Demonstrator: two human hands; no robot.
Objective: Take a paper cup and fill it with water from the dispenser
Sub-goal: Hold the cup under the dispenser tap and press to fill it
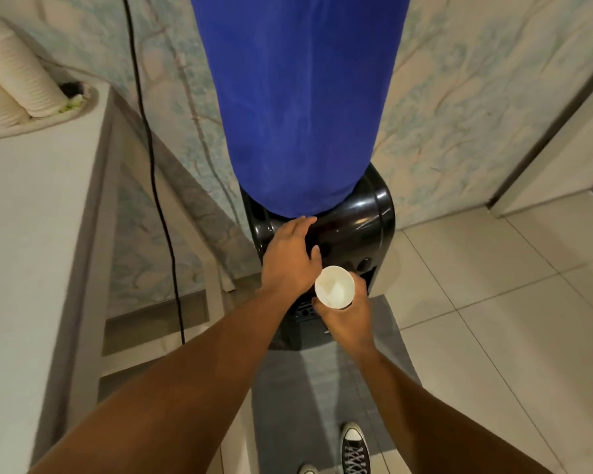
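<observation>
A black water dispenser [360, 230] stands against the wall, with a tall bottle under a blue cover [298, 97] on top. My right hand [348, 319] holds a white paper cup [334, 287] upright in front of the dispenser, just above its drip grille. The cup's inside looks dry. My left hand [290, 258] rests flat on the dispenser's top front, fingers spread toward the blue cover. The taps are hidden behind my hands.
A white counter [31, 251] runs along the left, with stacks of paper cups [11, 77] lying at its far end. A black cable [153, 172] hangs down the wall. A grey mat [305, 405] lies under my black sneakers [355, 449]. Tiled floor extends right.
</observation>
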